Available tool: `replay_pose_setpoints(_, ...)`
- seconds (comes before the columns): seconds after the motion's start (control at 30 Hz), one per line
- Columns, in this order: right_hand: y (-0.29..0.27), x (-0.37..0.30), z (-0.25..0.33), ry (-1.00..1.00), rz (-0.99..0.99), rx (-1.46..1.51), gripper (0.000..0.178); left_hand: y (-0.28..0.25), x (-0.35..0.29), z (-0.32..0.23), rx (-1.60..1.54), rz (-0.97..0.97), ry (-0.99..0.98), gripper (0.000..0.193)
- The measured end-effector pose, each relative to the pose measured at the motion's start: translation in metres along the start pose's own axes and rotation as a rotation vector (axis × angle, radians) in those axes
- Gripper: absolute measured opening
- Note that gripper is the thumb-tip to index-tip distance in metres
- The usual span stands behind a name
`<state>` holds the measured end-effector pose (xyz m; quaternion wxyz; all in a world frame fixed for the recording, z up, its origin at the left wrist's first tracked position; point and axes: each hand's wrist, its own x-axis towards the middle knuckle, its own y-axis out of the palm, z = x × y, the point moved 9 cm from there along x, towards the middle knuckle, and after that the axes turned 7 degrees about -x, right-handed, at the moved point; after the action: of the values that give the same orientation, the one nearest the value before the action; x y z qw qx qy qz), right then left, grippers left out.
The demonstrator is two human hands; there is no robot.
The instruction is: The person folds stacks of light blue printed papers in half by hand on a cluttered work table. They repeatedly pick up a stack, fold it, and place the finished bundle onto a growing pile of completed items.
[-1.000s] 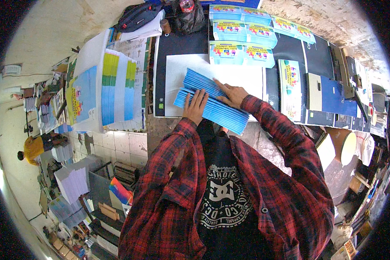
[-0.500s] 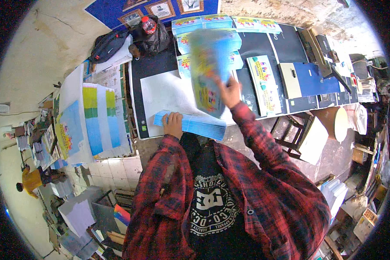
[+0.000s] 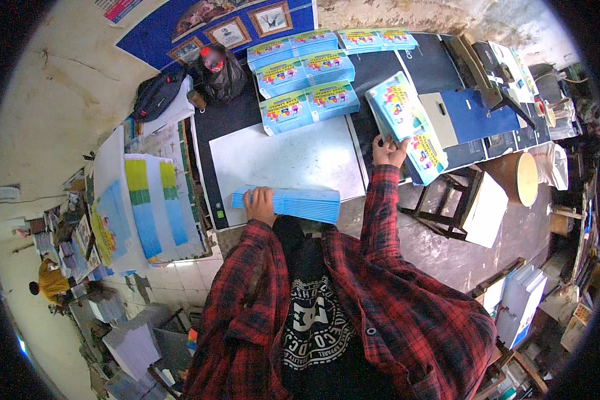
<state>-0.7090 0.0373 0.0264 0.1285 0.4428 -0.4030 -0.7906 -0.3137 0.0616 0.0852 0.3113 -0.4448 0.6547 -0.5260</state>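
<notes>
My left hand [image 3: 260,205] rests with curled fingers over the left end of a fanned row of light-blue booklets [image 3: 307,203] at the table's near edge. To the right, my right hand [image 3: 389,152] grips the lower edge of a colourful printed booklet [image 3: 392,107]. That booklet lies tilted over a pile of matching booklets [image 3: 428,155], partly covering it. Whether it is one copy or more, I cannot tell. A white sheet-like board [image 3: 293,163] lies flat beyond my left hand.
Several neat stacks of the same booklets [image 3: 310,107] stand at the back. A black plastic bag [image 3: 223,79] and dark backpack [image 3: 159,95] sit back left. A blue-and-grey box file [image 3: 477,117] lies right, a wooden stool [image 3: 457,207] below it. A person in yellow [image 3: 50,280] is far left.
My right hand has swung right with the booklet, from above the white board to the right-hand pile. The left hand stays on the fanned booklets. The view has shifted slightly.
</notes>
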Motion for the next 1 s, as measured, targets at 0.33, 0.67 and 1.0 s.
replay_pose_setpoints(0.33,-0.078,0.098,-0.042,-0.116,-0.113,-0.081,0.055,-0.009,0.009,-0.007,0.024,0.004,0.022,0.038)
replay_pose_setpoints(0.67,-0.036,0.080,-0.032,0.214,-0.062,-0.078,0.080,-0.001,0.016,-0.035,-0.007,0.071,0.276,0.031)
replay_pose_setpoints(1.0,-0.016,-0.172,-0.164,0.304,1.536,-2.259,0.061,-0.001,0.024,-0.031,-0.016,0.114,0.261,0.037)
